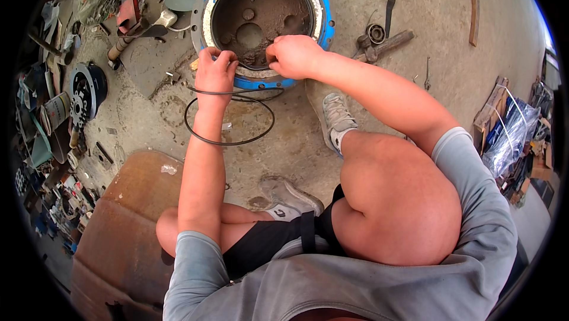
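A large round blue metal flange (pixel 325 4) lies on the floor in front of me, with a pale ring inside its rim and a rough, dirt-brown inside. My left hand (pixel 216 75) is pinched closed at the near left of the ring. Opposite it, my right hand (pixel 294 57) bends its closed fingers over the near right inner edge. A thin dark strand runs along that edge between the two sets of fingertips. It looks like part of the black cord (pixel 230 143), which hangs in loose loops around my left wrist. My fingers partly hide the grip.
A hammer (pixel 388 45) and a small bearing ring (pixel 376 33) lie right of the flange. Leftward are a dark hub-like part (pixel 89 93), a brush (pixel 121 45) and piled scrap. A rusty brown panel (pixel 127 214) lies beside my left leg. Plastic-wrapped goods (pixel 512 134) stand far right.
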Available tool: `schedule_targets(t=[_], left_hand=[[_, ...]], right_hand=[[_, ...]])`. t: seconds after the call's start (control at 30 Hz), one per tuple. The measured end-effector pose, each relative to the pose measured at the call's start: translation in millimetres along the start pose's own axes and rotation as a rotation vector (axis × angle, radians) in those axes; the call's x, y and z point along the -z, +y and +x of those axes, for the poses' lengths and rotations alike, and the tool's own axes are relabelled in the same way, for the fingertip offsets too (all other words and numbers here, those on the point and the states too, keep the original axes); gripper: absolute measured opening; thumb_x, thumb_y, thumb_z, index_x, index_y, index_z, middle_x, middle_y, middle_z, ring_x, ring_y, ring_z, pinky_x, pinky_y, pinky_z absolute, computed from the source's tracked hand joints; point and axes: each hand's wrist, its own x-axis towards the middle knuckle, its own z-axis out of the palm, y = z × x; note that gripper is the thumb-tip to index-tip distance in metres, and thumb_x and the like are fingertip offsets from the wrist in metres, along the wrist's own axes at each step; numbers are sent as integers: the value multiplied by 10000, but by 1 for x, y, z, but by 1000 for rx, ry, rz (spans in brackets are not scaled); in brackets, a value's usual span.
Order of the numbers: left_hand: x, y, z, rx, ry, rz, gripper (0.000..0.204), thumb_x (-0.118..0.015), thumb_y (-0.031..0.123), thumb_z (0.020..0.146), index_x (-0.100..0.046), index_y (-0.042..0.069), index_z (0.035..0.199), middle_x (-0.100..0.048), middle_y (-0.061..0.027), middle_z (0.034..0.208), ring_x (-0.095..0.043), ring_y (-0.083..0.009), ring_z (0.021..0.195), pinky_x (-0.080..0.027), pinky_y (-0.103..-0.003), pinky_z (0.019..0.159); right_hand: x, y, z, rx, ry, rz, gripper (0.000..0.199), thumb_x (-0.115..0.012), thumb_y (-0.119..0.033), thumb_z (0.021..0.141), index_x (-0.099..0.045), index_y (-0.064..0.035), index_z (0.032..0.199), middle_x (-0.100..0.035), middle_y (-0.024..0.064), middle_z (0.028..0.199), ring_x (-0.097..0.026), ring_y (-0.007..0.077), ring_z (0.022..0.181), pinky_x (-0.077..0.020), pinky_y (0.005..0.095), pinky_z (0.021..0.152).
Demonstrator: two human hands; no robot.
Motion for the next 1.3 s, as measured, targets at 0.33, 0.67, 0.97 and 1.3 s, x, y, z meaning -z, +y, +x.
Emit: schedule_targets(t=[0.33, 0.67, 0.97, 1.3], left_hand=[[5, -2, 11, 62, -51, -84, 193, -845, 142, 793, -720, 109, 936, -585, -92, 1086, -609, -319, 1012, -519, -425, 869], [8, -10, 10, -50, -36, -92, 173, -834, 123, 786, -743, 113, 934, -624, -86, 1065, -615, -317, 997, -518, -414, 875], [12, -13, 1, -177, -38, 47, 218, -733, 75, 861, -788, 147, 1059, -685, -28, 1105, -636, -304, 995, -530, -412, 874], [24, -28, -1, -344, -42, 98, 348, -666, 14, 839, -732, 133, 1160, -708, -6, 1239, -653, -261, 980, -524, -396, 848]], right_hand=[[-10, -11, 13, 41, 37, 87, 229, -676, -307, 886, -771, -139, 1010, -732, 116, 1013, -706, 328, 1019, -574, 478, 850], [-15, -20, 20, 60, 1, 31, 272, -629, -277, 870, -753, -71, 996, -740, 159, 1034, -717, 338, 1013, -584, 483, 855], [-11, -14, 36, -15, -146, 78, 281, -628, -255, 844, -768, -38, 954, -760, 184, 977, -729, 369, 969, -585, 489, 844], [-16, -11, 44, -64, -165, 215, 252, -650, -195, 843, -767, -79, 1034, -760, 170, 1035, -718, 359, 1013, -569, 467, 878]])
